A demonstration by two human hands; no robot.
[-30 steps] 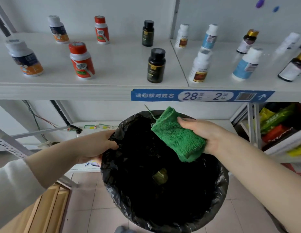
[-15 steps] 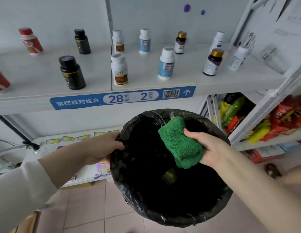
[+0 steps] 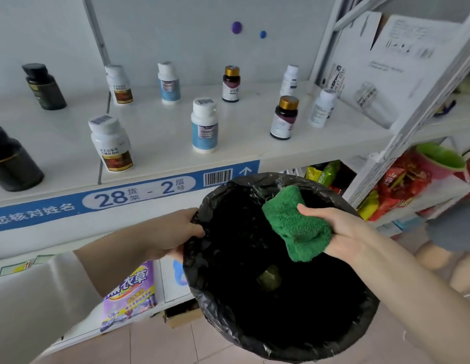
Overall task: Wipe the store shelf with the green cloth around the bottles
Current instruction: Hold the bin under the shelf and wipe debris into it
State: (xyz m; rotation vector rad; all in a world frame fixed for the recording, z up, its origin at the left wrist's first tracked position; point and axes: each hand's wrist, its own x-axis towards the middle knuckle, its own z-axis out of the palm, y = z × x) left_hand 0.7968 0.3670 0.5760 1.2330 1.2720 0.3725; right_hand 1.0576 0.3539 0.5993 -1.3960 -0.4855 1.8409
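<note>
My right hand (image 3: 341, 229) grips a folded green cloth (image 3: 294, 224) over the open mouth of a bin lined with a black bag (image 3: 254, 334). My left hand (image 3: 173, 229) holds the bin's left rim, thumb hooked over the bag. The bin hangs just below the front edge of the white store shelf (image 3: 241, 143). On the shelf stand several bottles: a white one with a blue label (image 3: 204, 126), a white one with a brown label (image 3: 111, 143), a dark one with a gold cap (image 3: 284, 118) and a black one (image 3: 10, 160) at the left edge.
A blue shelf label (image 3: 128, 194) reading 28-2 runs along the shelf front. White cardboard boxes (image 3: 386, 61) sit at the shelf's right end behind a slanted white post (image 3: 417, 111). Snack packets (image 3: 401, 185) fill a lower shelf at right. A purple packet (image 3: 131, 292) lies on the shelf below.
The view has swung right along the shelf; the red-capped bottles have left the frame. Both hands keep the same hold on the bin and the cloth.
</note>
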